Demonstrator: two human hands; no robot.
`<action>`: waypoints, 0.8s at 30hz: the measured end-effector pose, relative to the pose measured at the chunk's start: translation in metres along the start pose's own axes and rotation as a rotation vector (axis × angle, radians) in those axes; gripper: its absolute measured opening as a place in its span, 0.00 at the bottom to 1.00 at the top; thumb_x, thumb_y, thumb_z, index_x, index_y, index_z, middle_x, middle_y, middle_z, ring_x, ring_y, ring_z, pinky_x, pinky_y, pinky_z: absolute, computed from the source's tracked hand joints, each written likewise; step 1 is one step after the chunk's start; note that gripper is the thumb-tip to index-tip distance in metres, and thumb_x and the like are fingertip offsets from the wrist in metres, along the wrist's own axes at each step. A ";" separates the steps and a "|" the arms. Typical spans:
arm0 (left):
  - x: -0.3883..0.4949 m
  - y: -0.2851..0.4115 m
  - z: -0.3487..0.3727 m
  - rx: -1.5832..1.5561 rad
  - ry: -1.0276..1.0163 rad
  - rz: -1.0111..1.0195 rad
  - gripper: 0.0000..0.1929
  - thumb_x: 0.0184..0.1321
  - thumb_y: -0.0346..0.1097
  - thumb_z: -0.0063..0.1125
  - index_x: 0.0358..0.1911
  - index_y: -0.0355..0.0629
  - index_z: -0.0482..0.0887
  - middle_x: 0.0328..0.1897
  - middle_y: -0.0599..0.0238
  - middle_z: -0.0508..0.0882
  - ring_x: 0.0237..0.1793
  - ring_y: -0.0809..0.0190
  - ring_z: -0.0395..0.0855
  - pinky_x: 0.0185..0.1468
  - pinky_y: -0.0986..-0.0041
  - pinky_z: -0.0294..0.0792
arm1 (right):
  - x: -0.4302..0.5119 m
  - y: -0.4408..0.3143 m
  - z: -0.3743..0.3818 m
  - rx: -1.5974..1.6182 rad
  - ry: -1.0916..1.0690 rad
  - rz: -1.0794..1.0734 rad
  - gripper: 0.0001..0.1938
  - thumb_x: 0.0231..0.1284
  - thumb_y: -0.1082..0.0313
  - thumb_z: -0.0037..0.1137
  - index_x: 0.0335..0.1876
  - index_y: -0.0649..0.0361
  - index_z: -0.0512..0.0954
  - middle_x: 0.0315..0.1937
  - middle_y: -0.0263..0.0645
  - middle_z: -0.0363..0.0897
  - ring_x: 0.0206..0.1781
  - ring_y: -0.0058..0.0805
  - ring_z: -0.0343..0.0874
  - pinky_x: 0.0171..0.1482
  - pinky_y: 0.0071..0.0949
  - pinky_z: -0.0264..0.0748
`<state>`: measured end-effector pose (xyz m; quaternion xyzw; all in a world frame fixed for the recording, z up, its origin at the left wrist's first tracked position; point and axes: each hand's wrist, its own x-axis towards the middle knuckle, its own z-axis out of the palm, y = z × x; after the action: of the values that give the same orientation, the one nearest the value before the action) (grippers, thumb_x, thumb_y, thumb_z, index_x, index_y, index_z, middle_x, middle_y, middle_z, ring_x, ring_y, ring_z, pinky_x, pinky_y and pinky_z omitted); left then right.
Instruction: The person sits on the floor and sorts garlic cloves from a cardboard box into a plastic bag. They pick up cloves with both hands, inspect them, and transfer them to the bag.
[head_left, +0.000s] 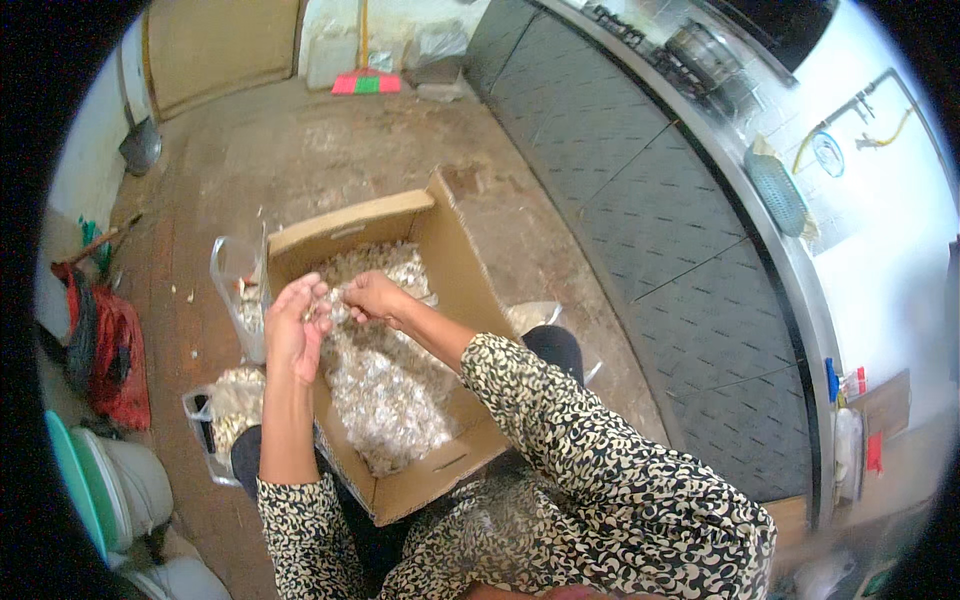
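An open cardboard box (472, 262) stands in front of me, its bottom covered with whitish, shiny flakes or pieces (390, 405) that I cannot name exactly. Both hands are over the box's left half, close together. My left hand (298, 322) is palm up with curled fingers and seems to have small pieces in it. The fingertips of my right hand (371, 298) are pinched at a small pale, shiny piece (339, 304) between the hands. What exactly each hand grips is too small to tell.
Left of the box are a clear plastic bag (244, 300) and a container of pale pieces (238, 409). Lidded buckets (135, 480), red bags (124, 360) and a shovel (141, 146) line the left side. Grey cabinets (652, 225) run along the right. A broom (366, 82) stands at the back.
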<state>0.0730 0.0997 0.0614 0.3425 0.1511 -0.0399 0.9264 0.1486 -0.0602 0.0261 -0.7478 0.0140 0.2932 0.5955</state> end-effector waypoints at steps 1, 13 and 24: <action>0.004 -0.002 -0.003 0.029 0.036 -0.010 0.10 0.64 0.31 0.49 0.46 0.38 0.77 0.36 0.64 0.81 0.29 0.67 0.76 0.27 0.79 0.67 | 0.002 -0.013 -0.004 0.035 -0.005 -0.050 0.12 0.61 0.69 0.53 0.21 0.63 0.75 0.16 0.34 0.73 0.15 0.18 0.70 0.17 0.17 0.68; 0.017 0.000 -0.023 -0.131 0.010 -0.099 0.16 0.69 0.47 0.41 0.38 0.42 0.77 0.27 0.68 0.78 0.24 0.66 0.74 0.22 0.76 0.65 | -0.044 -0.085 0.044 -0.190 0.044 -0.491 0.07 0.59 0.67 0.57 0.30 0.63 0.74 0.21 0.35 0.78 0.21 0.19 0.77 0.21 0.20 0.70; 0.021 0.001 -0.022 -0.110 0.018 -0.084 0.08 0.63 0.29 0.46 0.42 0.39 0.77 0.26 0.69 0.75 0.19 0.70 0.68 0.16 0.83 0.58 | -0.062 -0.040 0.001 -0.423 0.066 -0.497 0.12 0.59 0.61 0.56 0.29 0.62 0.76 0.20 0.35 0.78 0.20 0.23 0.74 0.23 0.29 0.69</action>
<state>0.0871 0.1149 0.0396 0.2849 0.1757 -0.0671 0.9399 0.1111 -0.0678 0.0896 -0.8446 -0.2109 0.1111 0.4793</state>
